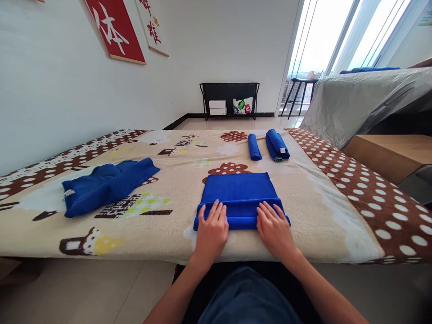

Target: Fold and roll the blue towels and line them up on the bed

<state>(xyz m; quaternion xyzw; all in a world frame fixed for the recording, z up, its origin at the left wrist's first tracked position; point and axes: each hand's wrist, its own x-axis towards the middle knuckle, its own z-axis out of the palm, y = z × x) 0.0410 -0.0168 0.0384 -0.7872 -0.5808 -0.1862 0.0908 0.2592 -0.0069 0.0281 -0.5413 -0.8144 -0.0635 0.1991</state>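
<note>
A blue towel (238,185) lies in front of me on the bed, its far part flat and its near edge folded over into a flattened roll. My left hand (213,225) rests on the left part of that roll, fingers stretched forward over it. On the right part, my right hand (274,225) lies the same way, fingers extended and slightly apart. Both thumbs are mostly hidden. To the left is a loosely crumpled blue cloth (108,184) with a white tag. Beyond the towel, toward the right, are a slim rolled blue towel (254,147) and a thicker rolled blue towel (276,145).
A patterned blanket (182,180) covers the bed, with a brown dotted border. A black rack (229,92) stands against the far wall. At right are a plastic-draped piece of furniture (364,99), a brown box (388,148) and a black stool (300,92).
</note>
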